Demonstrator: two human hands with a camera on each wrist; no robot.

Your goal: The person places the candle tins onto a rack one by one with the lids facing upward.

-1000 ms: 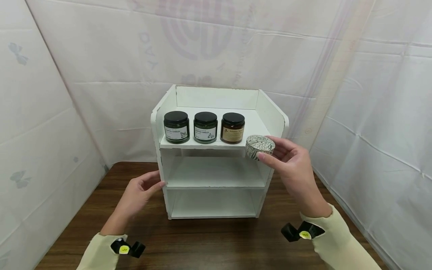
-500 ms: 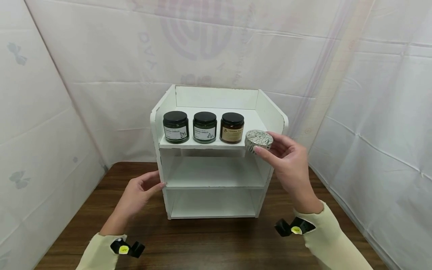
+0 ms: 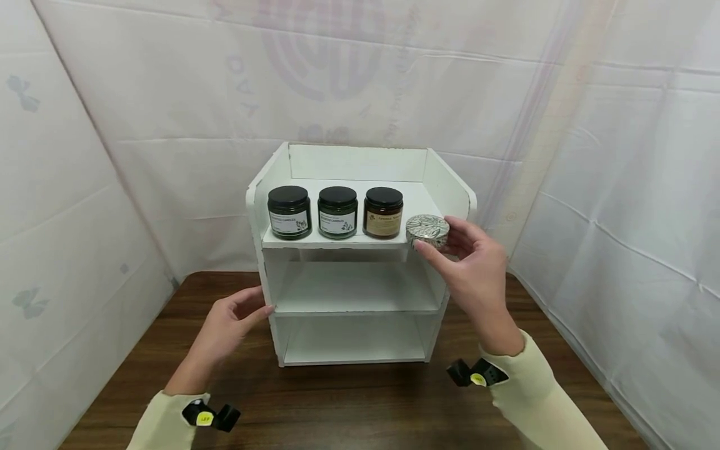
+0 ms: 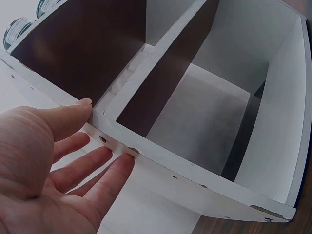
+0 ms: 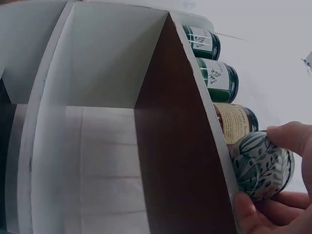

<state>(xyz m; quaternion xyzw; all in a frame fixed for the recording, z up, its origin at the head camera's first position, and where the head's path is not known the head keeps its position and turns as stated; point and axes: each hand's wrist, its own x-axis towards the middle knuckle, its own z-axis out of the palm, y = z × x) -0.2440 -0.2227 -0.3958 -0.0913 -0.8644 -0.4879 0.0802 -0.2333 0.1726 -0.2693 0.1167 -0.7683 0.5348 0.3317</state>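
Observation:
A round tin (image 3: pixel 427 231) with a leafy pattern is pinched between the thumb and fingers of my right hand (image 3: pixel 475 269), at the right front edge of the white shelf unit's (image 3: pixel 351 245) top. In the right wrist view the tin (image 5: pixel 262 165) sits beside the amber jar (image 5: pixel 234 122); whether it bears on the board I cannot tell. On the top shelf stand two dark green candle jars (image 3: pixel 289 212) (image 3: pixel 337 212) and an amber jar (image 3: pixel 383 212), all black-lidded. My left hand (image 3: pixel 233 322) touches the unit's left side, thumb at the front edge, relaxed fingers (image 4: pixel 114 183) along the outer wall.
The unit has two lower compartments (image 3: pixel 354 340) and raised side walls (image 3: pixel 450 187) around its top. It stands on a dark wooden table (image 3: pixel 349 406). White printed sheeting (image 3: pixel 185 94) encloses the back and sides.
My right hand has moved the tin slightly up and left, in toward the top shelf beside the amber jar. The left hand stays at the unit's side.

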